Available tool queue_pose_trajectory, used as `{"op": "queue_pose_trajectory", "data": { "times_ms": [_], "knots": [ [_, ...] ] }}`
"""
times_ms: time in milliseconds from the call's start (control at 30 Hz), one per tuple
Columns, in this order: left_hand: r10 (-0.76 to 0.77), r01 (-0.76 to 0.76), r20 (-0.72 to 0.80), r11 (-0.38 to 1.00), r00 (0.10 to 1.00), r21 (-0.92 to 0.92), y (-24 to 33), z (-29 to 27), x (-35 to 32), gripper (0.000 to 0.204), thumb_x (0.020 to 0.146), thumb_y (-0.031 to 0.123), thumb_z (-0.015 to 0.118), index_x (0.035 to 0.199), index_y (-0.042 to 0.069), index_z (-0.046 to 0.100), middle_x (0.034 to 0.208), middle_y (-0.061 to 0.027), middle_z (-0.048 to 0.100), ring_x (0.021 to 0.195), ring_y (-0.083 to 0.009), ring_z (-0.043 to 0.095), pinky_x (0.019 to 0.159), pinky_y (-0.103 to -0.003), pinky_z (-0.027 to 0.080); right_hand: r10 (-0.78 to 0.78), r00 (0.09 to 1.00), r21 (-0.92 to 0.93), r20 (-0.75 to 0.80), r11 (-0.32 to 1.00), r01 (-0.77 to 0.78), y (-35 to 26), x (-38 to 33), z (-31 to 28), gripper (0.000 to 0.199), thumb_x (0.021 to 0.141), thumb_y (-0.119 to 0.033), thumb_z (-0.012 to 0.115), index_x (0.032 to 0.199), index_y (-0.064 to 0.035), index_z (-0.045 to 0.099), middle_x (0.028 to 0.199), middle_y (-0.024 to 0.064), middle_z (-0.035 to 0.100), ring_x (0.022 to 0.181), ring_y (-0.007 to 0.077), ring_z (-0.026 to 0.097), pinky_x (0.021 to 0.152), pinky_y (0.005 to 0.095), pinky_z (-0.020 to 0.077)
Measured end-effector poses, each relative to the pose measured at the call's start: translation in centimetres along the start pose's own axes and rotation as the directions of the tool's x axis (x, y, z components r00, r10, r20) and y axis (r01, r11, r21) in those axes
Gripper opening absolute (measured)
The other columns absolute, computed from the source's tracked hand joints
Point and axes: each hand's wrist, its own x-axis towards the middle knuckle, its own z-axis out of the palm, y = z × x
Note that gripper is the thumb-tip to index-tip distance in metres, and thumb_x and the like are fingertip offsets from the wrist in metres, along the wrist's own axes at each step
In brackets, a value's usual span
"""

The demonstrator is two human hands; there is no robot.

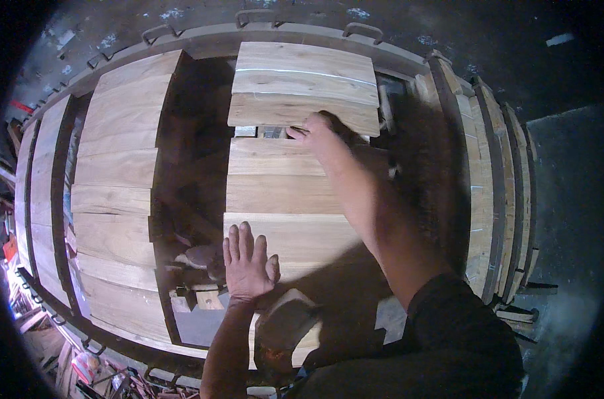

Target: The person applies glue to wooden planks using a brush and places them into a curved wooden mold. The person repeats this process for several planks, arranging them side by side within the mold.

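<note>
A row of pale wooden boards [288,193] lies side by side down the middle of the frame. My left hand [245,263] rests palm down at the left ends of the near boards, its fingers spread and nothing held. Farther off, my right hand [315,130] is bent at a narrow gap in the row. Its fingers curl at the near edge of a wooden board [268,108]; some fingertips are hidden by the hand itself. Metal shows inside the gap, left of those fingers. Beyond lie more boards [302,56] of the same row.
To the left stands another row of joined boards [116,193], with darker rows past it. Board stacks on edge [481,193] line the right side. A metal rail [209,43] with handles crosses the far side. Scrap wood [109,372] litters the lower left.
</note>
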Motion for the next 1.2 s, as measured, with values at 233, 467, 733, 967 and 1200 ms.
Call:
{"op": "queue_pose_trajectory", "data": {
  "times_ms": [233, 467, 733, 967, 1200],
  "knots": [
    [0.001, -0.002, 0.030, 1.000, 1.000, 0.029, 0.0, 0.0, 0.0, 0.050, 0.091, 0.044, 0.052, 0.124, 0.006, 0.059, 0.155, -0.0269, 0.034, 0.145, -0.0482, 0.026, 0.116, -0.061, 0.021, 0.066, 0.965, 0.085, -0.253, 0.995, -0.045, -1.2, -4.3, 4.3, 0.036, 0.104, -0.026, 0.037, 0.131, -0.0094, 0.054, 0.129, 0.0146, 0.055, 0.130, 0.0348, 0.048, 0.105, 0.0714, 0.0386],
    [-0.006, 0.006, 0.005, 1.000, 1.000, 0.004, -0.4, 0.1, -0.2, 0.050, 0.091, 0.043, 0.051, 0.125, 0.007, 0.059, 0.153, -0.0270, 0.037, 0.143, -0.0482, 0.030, 0.115, -0.061, 0.025, 0.045, 0.959, -0.004, -0.281, 0.999, -0.048, -1.3, -3.8, 4.4, 0.036, 0.101, -0.025, 0.044, 0.130, -0.0071, 0.055, 0.129, 0.0166, 0.056, 0.129, 0.0357, 0.049, 0.106, 0.0658, 0.0400],
    [-0.017, 0.016, -0.018, 0.999, 1.000, -0.033, -0.7, -0.2, -0.4, 0.049, 0.091, 0.040, 0.052, 0.126, 0.007, 0.059, 0.151, -0.0239, 0.040, 0.143, -0.0458, 0.032, 0.116, -0.058, 0.027, -0.014, 0.953, -0.234, -0.304, 0.970, -0.060, -1.4, -3.2, 5.0, 0.038, 0.097, -0.025, 0.052, 0.129, -0.0045, 0.056, 0.128, 0.0190, 0.058, 0.128, 0.0369, 0.051, 0.106, 0.0594, 0.0416],
    [-0.015, 0.011, -0.037, 0.995, 0.999, -0.102, -1.1, -0.4, -0.6, 0.048, 0.091, 0.039, 0.054, 0.126, 0.006, 0.059, 0.153, -0.0252, 0.037, 0.144, -0.0461, 0.029, 0.116, -0.059, 0.024, -0.169, 0.966, -0.815, -0.197, 0.576, -0.065, -1.8, -4.1, 4.6, 0.041, 0.093, -0.025, 0.060, 0.127, -0.0023, 0.057, 0.127, 0.0210, 0.060, 0.127, 0.0379, 0.053, 0.107, 0.0537, 0.0430],
    [-0.026, 0.019, -0.051, 0.990, 0.998, -0.142, -1.6, -0.3, -1.1, 0.048, 0.091, 0.038, 0.054, 0.126, 0.006, 0.058, 0.153, -0.0249, 0.037, 0.144, -0.0463, 0.030, 0.117, -0.058, 0.024, -0.215, 0.976, -0.912, 0.029, -0.404, -0.062, -4.4, -12.4, 6.3, 0.044, 0.090, -0.025, 0.067, 0.126, 0.0000, 0.058, 0.126, 0.0230, 0.061, 0.126, 0.0388, 0.055, 0.108, 0.0481, 0.0444]
  ]
}}
